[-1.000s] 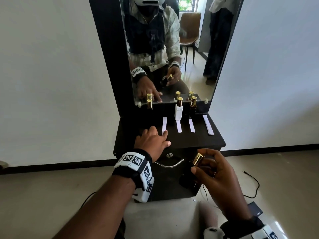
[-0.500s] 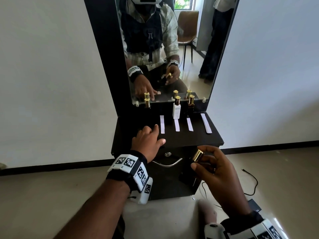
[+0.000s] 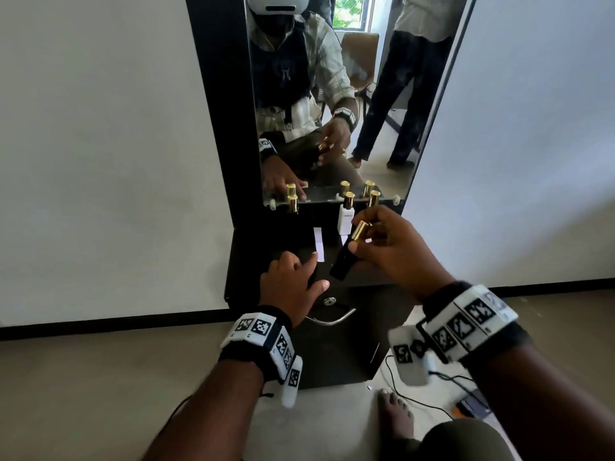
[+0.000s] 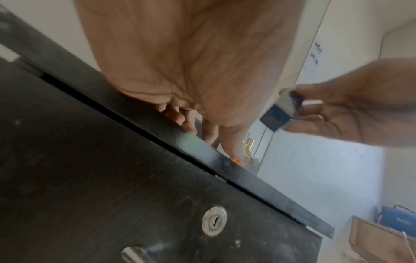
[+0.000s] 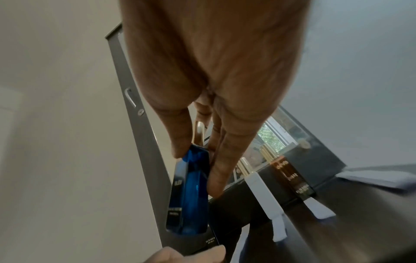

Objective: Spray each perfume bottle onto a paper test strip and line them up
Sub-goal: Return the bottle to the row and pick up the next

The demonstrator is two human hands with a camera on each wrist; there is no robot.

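Observation:
My right hand (image 3: 386, 249) pinches a dark blue perfume bottle (image 3: 346, 254) near its gold cap and holds it tilted above the black tabletop (image 3: 259, 251). In the right wrist view the blue bottle (image 5: 191, 192) hangs below my fingers. My left hand (image 3: 293, 277) rests flat on the tabletop, its forefinger beside the lower end of the leftmost white strip (image 3: 318, 244). A white bottle (image 3: 344, 219) and two dark gold-capped bottles (image 3: 293, 204) (image 3: 373, 198) stand along the mirror's foot. My right hand hides most of the other strips.
A tall black-framed mirror (image 3: 332, 94) rises behind the table and reflects me and a standing person. Below the top is a drawer with a lock (image 3: 329, 301) and a metal handle (image 3: 332, 319). Cables (image 3: 416, 400) and my bare foot (image 3: 396, 414) are on the floor.
My right hand has lifted the blue bottle from below the table's front edge up over the strips. The left hand has stayed on the tabletop.

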